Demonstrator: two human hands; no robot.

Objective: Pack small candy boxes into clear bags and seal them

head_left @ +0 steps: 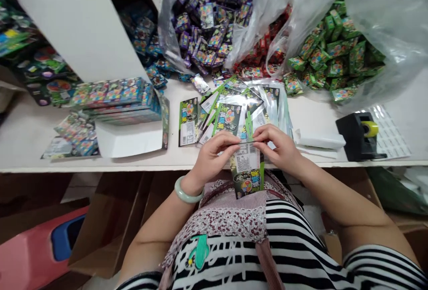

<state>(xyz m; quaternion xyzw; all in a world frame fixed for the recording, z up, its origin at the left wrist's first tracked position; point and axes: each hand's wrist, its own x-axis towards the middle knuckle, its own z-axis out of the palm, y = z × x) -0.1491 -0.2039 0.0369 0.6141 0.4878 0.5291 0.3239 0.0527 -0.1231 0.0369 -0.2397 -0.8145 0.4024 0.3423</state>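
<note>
Both of my hands pinch the top edge of a printed packaging card (246,169), black and green with a white label, which hangs down over the table's front edge before my apron. My left hand (216,154), with a pale green bangle (189,190) on its wrist, grips the left end of that edge. At the right end, my right hand (276,147) holds it between thumb and fingers. Just beyond my hands lies a loose pile of similar cards (229,118) with clear plastic sleeves. One more card (189,122) rests at the pile's left.
Clear bags hold purple packets (214,22), red packets (265,42) and green packets (334,51) at the back. An open white box (129,138) with stacked packet strips stands left. To the right are a white roll (321,139) and a black tape dispenser (356,136).
</note>
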